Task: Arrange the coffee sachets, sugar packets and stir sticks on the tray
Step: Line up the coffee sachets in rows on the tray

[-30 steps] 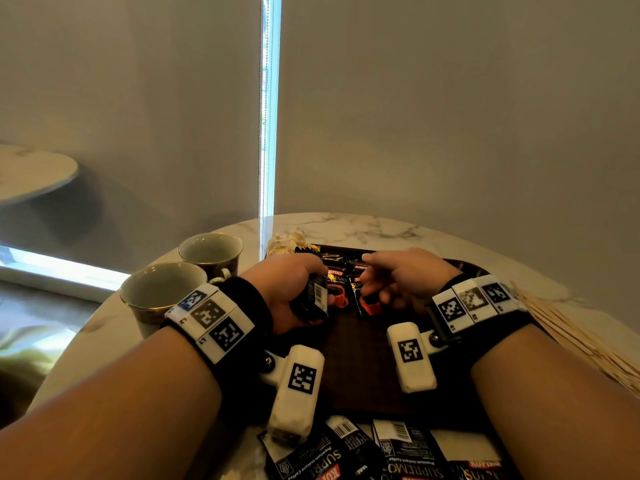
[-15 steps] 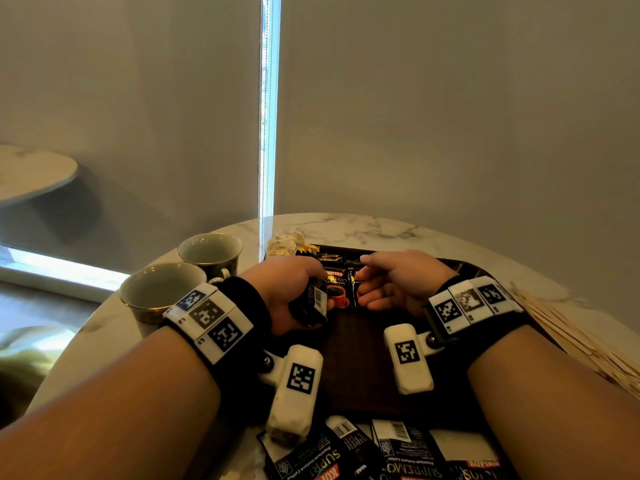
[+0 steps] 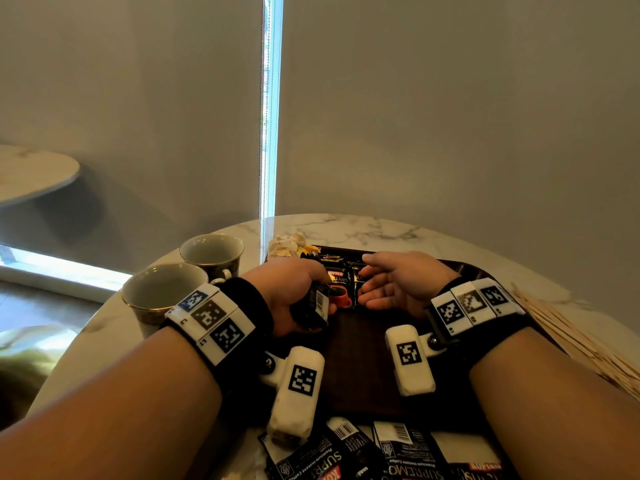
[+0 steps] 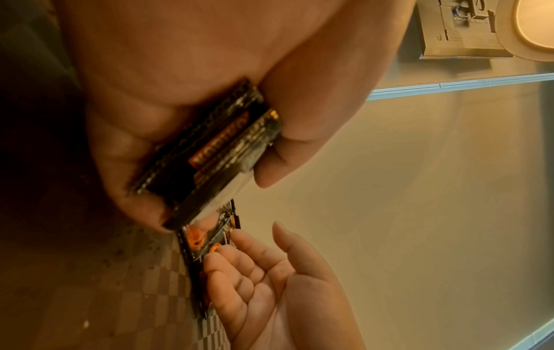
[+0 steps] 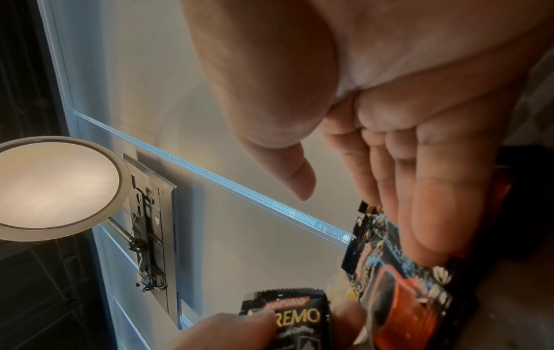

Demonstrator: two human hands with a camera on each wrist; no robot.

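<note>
Two cups (image 3: 194,271) left of tray (image 3: 360,368)

loose sachets (image 3: 398,455) cut off by bottom edge | stir sticks (image 3: 585,344) cut off at right edge

A round marble table (image 3: 381,226) carries everything. A dark tray (image 3: 360,368) lies on it, directly under both hands. Two empty cups (image 3: 162,289) stand on the marble just left of the left wrist, one behind the other. A heap of pale sugar packets (image 3: 285,244) sits beyond the left hand, beside the tray's far corner. Wooden stir sticks (image 3: 575,341) lie fanned out to the right of the right wrist. Black coffee sachets (image 3: 398,452) lie scattered at the near edge, below the forearms.
</note>
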